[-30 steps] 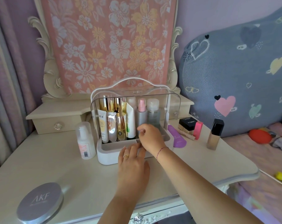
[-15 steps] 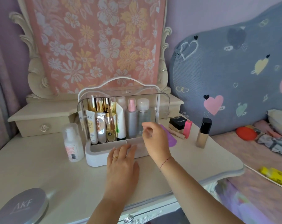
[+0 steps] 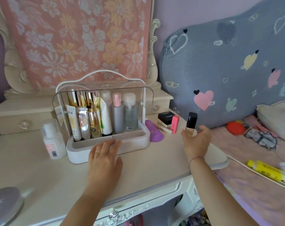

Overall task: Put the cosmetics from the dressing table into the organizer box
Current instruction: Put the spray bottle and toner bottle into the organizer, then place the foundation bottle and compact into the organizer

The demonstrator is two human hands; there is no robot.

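The white organizer box (image 3: 83, 154) with a clear raised lid stands mid-table, several tubes and bottles upright inside. My left hand (image 3: 104, 154) lies flat on the table, fingertips against the box's front rim. My right hand (image 3: 196, 142) is at the foundation bottle (image 3: 192, 119) with the black cap, thumb on its left, fingers spread to its right. A purple tube (image 3: 154, 132), a black jar (image 3: 165, 119) and a pink lipstick (image 3: 175, 123) lie right of the box. Left of the box stands a white bottle (image 3: 52, 141).
A round silver compact (image 3: 4, 204) lies at the table's front left corner. Small drawers (image 3: 16, 123) and a cloth-covered mirror stand behind the box. A bed (image 3: 256, 185) with a yellow tube (image 3: 264, 170) and a red item (image 3: 235, 128) adjoins the table's right edge.
My right hand has left the box's front and moved right to the foundation bottle. My left hand stays at the box rim. The view has shifted right.
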